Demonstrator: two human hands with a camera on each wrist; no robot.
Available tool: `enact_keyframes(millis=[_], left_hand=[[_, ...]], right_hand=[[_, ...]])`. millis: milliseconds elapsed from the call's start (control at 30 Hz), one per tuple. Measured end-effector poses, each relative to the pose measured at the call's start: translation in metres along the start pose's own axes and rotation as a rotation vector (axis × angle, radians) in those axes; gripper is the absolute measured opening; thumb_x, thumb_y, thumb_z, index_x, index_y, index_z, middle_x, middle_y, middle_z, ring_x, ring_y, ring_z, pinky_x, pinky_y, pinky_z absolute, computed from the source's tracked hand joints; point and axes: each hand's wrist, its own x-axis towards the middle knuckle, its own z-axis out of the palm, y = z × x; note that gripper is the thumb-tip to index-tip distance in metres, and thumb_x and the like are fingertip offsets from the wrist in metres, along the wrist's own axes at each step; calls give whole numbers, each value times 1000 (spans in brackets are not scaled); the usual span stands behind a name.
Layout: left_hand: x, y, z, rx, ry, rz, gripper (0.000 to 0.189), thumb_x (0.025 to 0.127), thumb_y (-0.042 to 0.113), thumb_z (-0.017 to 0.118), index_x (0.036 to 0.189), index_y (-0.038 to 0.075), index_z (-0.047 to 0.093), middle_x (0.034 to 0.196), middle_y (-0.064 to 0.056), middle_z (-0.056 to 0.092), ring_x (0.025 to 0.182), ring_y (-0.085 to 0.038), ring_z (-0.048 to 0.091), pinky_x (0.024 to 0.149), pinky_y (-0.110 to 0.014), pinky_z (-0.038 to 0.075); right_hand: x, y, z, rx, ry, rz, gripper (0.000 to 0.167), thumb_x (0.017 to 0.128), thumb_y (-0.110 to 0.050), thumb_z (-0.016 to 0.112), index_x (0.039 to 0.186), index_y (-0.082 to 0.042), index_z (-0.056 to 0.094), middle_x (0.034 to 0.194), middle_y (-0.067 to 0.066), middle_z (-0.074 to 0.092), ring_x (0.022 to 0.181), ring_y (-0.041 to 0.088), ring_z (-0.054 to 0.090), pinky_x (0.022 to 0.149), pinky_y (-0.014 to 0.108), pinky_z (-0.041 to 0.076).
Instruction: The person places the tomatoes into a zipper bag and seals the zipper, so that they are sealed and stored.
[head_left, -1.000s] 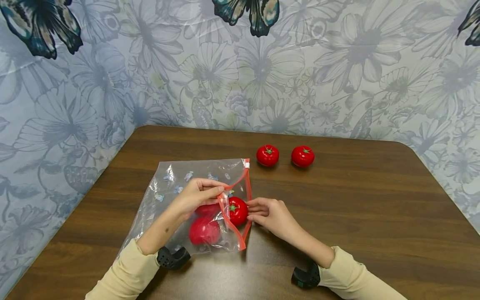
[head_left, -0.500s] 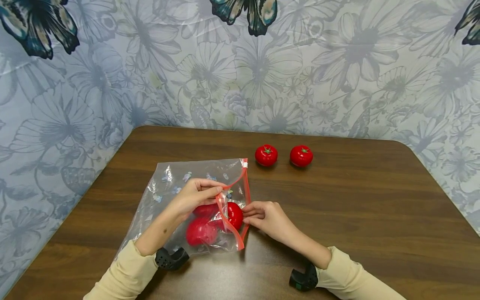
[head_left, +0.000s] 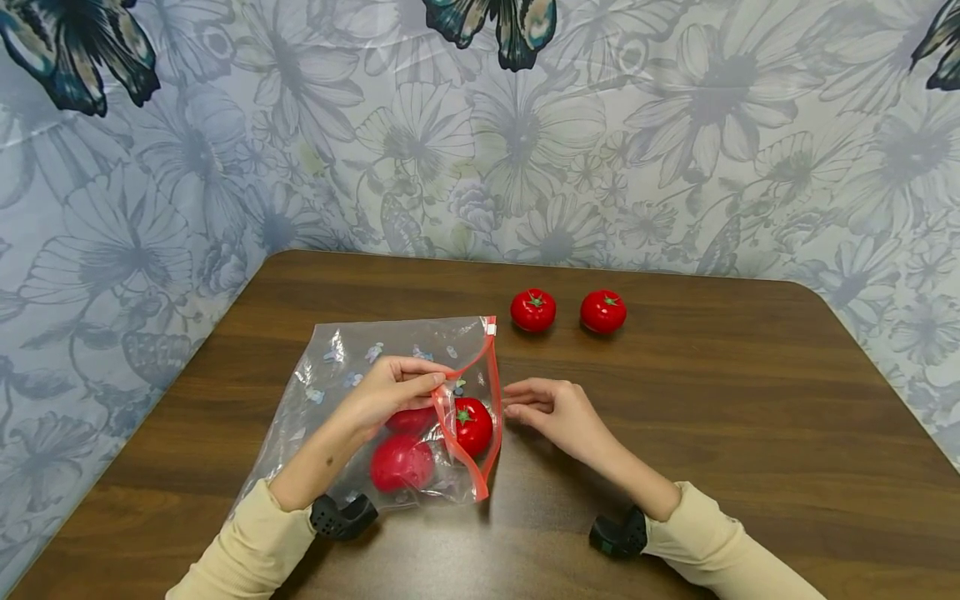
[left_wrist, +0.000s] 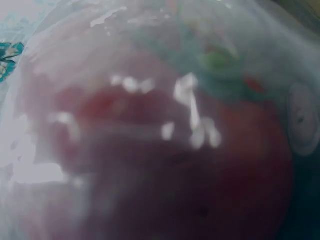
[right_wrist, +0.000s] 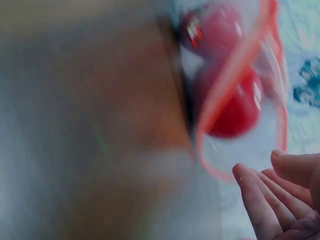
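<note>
A clear zip bag (head_left: pixel 300 417) with a red-orange zip edge lies on the table, its mouth facing right. My left hand (head_left: pixel 393 392) pinches the upper lip of that mouth and holds it raised. Inside the bag are several red tomatoes, one (head_left: pixel 402 463) behind the plastic and another (head_left: pixel 474 427) just within the opening, green stem up. Just right of the mouth is my right hand (head_left: pixel 558 412), fingers loosely bent, holding nothing; in the right wrist view its fingers (right_wrist: pixel 260 200) are apart from the tomato (right_wrist: pixel 235 107). The left wrist view shows blurred red through plastic.
Two more tomatoes, one (head_left: pixel 533 311) near the bag's far corner and one (head_left: pixel 603 312) to its right, stand on the brown wooden table (head_left: pixel 735 400). A white slider (head_left: pixel 491 326) sits at the zip's far end. Behind the table hangs a flowered cloth (head_left: pixel 525 167).
My right hand pushed the tomato leftward into the bag's mouth, then let go and drew back up and to the right. The tomato now rests stem up. My left hand stays in place.
</note>
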Motion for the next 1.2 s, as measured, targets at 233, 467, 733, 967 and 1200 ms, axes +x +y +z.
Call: enact_keyframes(millis=[233, 467, 733, 967, 1200], left_hand=[[-1, 1, 0, -7, 7, -10, 28, 90, 2, 61, 113, -14, 59, 90, -13, 68, 75, -17, 67, 75, -33, 54], [-1, 2, 0, 4, 8, -16, 29, 90, 4, 62, 114, -13, 60, 89, -13, 68, 76, -18, 67, 75, -33, 54], [-1, 1, 0, -2, 11, -12, 28, 90, 2, 61, 114, -14, 60, 88, -11, 68, 74, -17, 66, 75, -33, 54], [-1, 1, 0, 13, 15, -19, 28, 90, 3, 61, 114, -12, 61, 91, -13, 68, 76, -18, 67, 75, -33, 54], [-1, 1, 1, 24, 14, -17, 28, 90, 4, 62, 113, -11, 61, 95, -15, 68, 77, -18, 67, 75, -32, 54]], right_hand=[[9, 11, -42, 79, 173, 34, 25, 88, 1, 63, 111, 11, 61, 100, 22, 66, 88, 35, 65, 73, 27, 54], [13, 21, -75, 116, 379, 29, 28, 89, -2, 62, 113, 12, 59, 108, 28, 61, 94, 27, 64, 78, 30, 52], [20, 33, -95, -6, 553, 87, 32, 91, -6, 62, 119, 8, 58, 116, 23, 59, 100, 14, 60, 86, 15, 45], [30, 41, -104, -32, 538, 202, 58, 92, -16, 62, 139, 4, 36, 139, 22, 39, 127, 32, 38, 104, 39, 32], [40, 56, -111, -64, 447, 350, 73, 92, -22, 61, 146, 3, 18, 148, 23, 23, 134, 33, 26, 107, 44, 24]])
